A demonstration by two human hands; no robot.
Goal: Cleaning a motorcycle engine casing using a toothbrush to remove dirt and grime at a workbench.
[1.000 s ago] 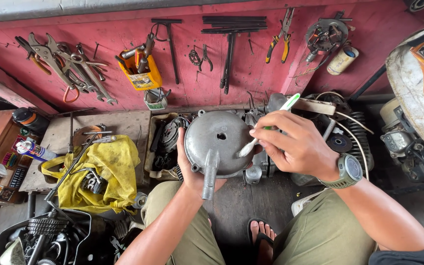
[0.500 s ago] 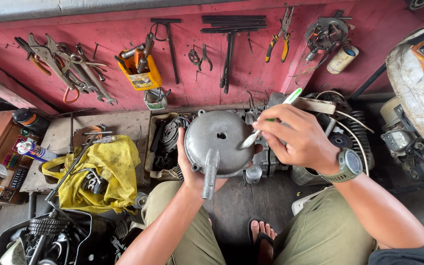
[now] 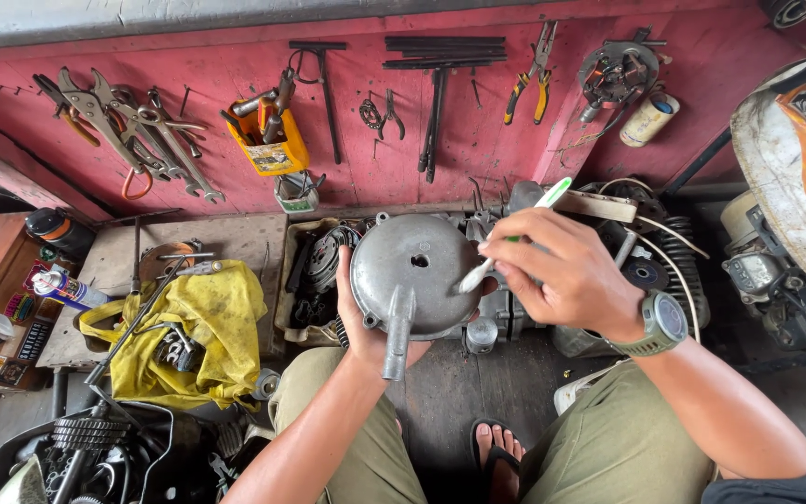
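**Hidden and cut off**

The left hand [image 3: 358,317] sits mostly behind the round grey metal cover [image 3: 412,275], only its thumb edge and wrist showing. The toothbrush [image 3: 506,245] handle passes inside the right hand [image 3: 562,271], its middle unseen. The white-and-orange machine body [image 3: 795,168] runs off the right edge. The engine parts [image 3: 67,462] at the bottom left are cropped by the lower edge.

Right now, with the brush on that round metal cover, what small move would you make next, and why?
Probably a short stroke toward the centre hole. The right hand holds the toothbrush with its head on the right part of the grey cover, while the left hand props the cover from below, so most of its face lies beyond the bristles.
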